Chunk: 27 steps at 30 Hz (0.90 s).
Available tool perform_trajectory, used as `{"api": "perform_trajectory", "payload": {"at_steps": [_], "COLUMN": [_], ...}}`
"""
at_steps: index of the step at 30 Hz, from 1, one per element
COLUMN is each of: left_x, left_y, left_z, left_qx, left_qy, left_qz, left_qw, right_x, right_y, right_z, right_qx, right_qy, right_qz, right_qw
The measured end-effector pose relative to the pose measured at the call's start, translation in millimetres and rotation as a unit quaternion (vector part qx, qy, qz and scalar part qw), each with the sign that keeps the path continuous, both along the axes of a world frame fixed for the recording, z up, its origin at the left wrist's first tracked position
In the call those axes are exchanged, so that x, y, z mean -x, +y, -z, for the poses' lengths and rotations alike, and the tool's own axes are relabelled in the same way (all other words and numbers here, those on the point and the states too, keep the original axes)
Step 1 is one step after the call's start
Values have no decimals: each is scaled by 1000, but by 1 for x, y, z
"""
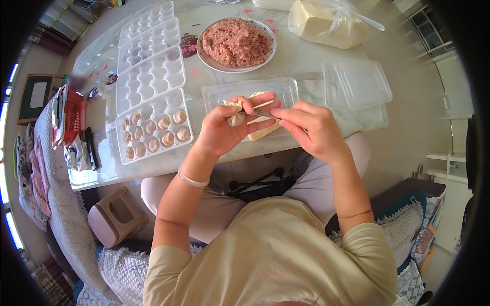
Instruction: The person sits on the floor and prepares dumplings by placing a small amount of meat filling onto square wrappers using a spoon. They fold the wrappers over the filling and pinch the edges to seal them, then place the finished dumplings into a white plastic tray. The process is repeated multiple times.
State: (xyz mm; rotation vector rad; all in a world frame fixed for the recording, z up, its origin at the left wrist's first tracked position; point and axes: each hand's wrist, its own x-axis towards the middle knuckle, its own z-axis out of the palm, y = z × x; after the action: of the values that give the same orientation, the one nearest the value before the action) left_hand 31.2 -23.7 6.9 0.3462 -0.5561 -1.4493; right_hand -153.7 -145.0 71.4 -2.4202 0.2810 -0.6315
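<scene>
My left hand (226, 128) pinches a wonton (236, 118) between thumb and index finger, its pale wrapper gathered at the top and the filling bulging below. In my right hand (316, 130) is a thin metal utensil (264, 113); its tip reaches to the fingers of my left hand, and its far end is hidden there. Beneath both hands lies a clear plastic tray (212, 93) with a stack of pale dough wrappers (264, 132), partly covered by my fingers. Beyond it stands a plate (203, 53) heaped with raw minced meat (237, 42).
Several clear compartment trays (151, 78) run along the left; the nearest holds several finished wontons (154, 144). A clear lid (358, 82) lies to the right, behind it a bagged block of wrappers (329, 25). A red basket (72, 116) stands at the table's left edge, a plastic stool (115, 218) below.
</scene>
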Motion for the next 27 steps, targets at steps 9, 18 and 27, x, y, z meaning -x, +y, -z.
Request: {"api": "perform_trajectory", "payload": {"at_steps": [9,18,27], "left_x": [9,-1,-20], "left_y": [6,12,18], "left_z": [-10,-27,-15], "left_qx": [-198,-147,-205], "left_qy": [-219,-150,-203], "left_qz": [-128,-54,-18], "left_qw": [947,976,957], "right_x": [-8,-8,-2], "right_y": [9,3,4], "right_z": [8,16,6], "right_qx": [-40,-56,-121], "right_qy": [-16,-4,77], "right_qz": [9,51,69], "right_qw": [999,997,987]}}
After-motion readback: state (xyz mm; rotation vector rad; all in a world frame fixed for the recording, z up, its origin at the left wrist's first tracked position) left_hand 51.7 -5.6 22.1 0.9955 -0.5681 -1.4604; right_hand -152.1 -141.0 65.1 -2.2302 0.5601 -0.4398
